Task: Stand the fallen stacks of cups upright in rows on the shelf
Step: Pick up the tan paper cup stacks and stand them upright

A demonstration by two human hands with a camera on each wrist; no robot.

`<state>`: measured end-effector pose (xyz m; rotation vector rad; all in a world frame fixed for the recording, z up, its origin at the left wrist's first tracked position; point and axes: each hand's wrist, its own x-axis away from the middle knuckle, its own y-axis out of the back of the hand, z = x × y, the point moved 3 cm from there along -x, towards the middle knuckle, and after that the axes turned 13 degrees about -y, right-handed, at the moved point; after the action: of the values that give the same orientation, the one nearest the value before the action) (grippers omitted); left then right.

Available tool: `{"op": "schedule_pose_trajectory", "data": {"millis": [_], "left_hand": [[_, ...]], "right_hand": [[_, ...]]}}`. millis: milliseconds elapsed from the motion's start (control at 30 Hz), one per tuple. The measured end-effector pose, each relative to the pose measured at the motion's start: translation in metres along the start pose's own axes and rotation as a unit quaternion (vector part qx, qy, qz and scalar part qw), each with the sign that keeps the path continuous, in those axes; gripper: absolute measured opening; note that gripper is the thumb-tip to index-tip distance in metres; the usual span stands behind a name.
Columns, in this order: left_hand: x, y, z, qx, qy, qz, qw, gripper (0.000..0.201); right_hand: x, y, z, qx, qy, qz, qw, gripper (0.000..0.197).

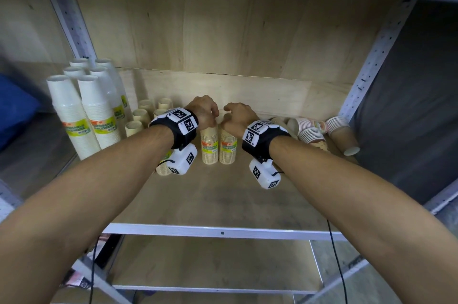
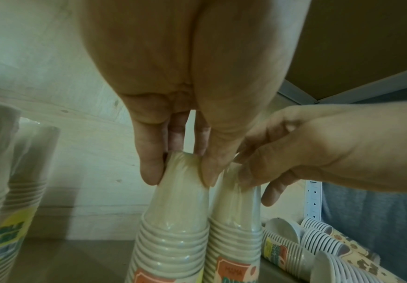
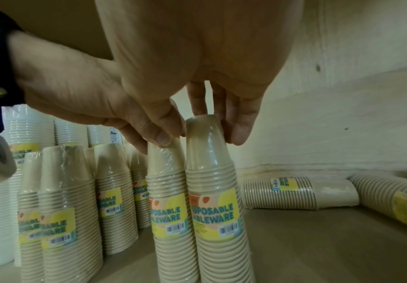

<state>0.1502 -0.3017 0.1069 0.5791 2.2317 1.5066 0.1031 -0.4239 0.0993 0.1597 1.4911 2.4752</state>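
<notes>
Pinching two beige stacks [image 1: 218, 146] upright by their tops, left hand [image 1: 203, 112] and right hand [image 1: 238, 116] one each. Plenty already stand beyond the left hand; several fallen stacks [image 1: 319, 130] still lie off the right.

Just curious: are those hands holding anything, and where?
Yes. The left hand pinches the top of one upright beige cup stack; the right hand pinches the neighbouring stack's top.

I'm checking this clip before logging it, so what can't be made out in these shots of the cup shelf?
- Head view: the tops of the two beige stacks are covered by the left hand and right hand.
- Head view: the fallen stacks at the right overlap, so their count is unclear.
- Left wrist view: labels on the held stacks are cut off by the bottom edge.
</notes>
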Motion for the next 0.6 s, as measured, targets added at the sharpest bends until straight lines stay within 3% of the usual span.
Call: {"op": "schedule_pose_trajectory", "data": {"millis": [133,367,500,600], "left_hand": [[0.001,0.0,-0.001,0.0,0.0,0.001,1.0,0.033],[0.004,0.006,-0.009,-0.022,-0.017,0.022,0.999,0.035],[0.009,0.017,-0.015,-0.042,-0.018,0.067,0.997,0.037],[0.017,0.026,-0.018,-0.052,-0.024,0.123,0.991,0.04]], "right_hand": [[0.001,-0.001,0.001,0.021,0.008,0.011,1.0,0.033],[0.002,0.003,0.006,0.046,0.009,0.024,0.999,0.032],[0.003,0.006,0.016,0.091,0.008,0.041,0.995,0.029],[0.008,0.011,0.029,0.147,0.016,0.072,0.986,0.015]]}}
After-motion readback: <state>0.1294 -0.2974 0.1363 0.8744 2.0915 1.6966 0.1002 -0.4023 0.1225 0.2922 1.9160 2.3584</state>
